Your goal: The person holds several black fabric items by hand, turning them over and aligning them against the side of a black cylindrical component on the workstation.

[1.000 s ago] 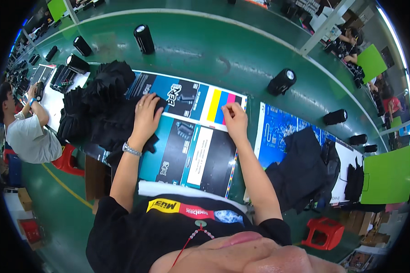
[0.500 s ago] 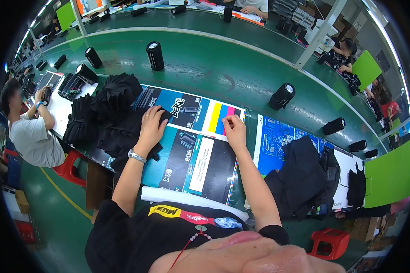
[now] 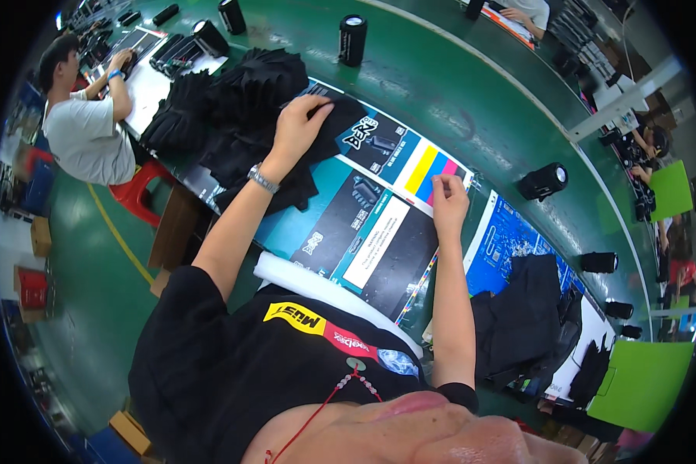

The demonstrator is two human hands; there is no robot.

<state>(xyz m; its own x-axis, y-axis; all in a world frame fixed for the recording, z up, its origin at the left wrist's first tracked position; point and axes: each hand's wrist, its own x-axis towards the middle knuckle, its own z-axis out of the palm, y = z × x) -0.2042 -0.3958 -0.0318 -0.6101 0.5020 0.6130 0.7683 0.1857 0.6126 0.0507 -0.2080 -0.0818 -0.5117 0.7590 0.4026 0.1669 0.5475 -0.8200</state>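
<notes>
My left hand [image 3: 298, 131] rests on black cloth pieces [image 3: 317, 158] at the right side of a black heap. Its thumb stands apart from the fingers, and the cloth under it reaches onto a printed sheet [image 3: 301, 224] in teal and dark grey. Farther right, my right hand [image 3: 450, 207] is closed in a pinch above the sheet's yellow, blue and magenta bars [image 3: 421, 172]. Whatever lies between those fingertips, if anything, is too small to make out. A bunched black cloth pile [image 3: 251, 89] fills the table left of my left hand.
Another black cloth pile [image 3: 518, 317] lies right of my right forearm, partly on a blue printed sheet [image 3: 491, 240]. Black cylindrical speakers [image 3: 353, 40] stand along the green surface beyond. A white foam roll [image 3: 325, 294] borders the near edge. A co-worker [image 3: 93, 116] sits at left.
The view has turned, so the table now slants down to the right. My left hand's fingers have drawn together somewhat on the cloth. My right hand stays pinched by the colour bars.
</notes>
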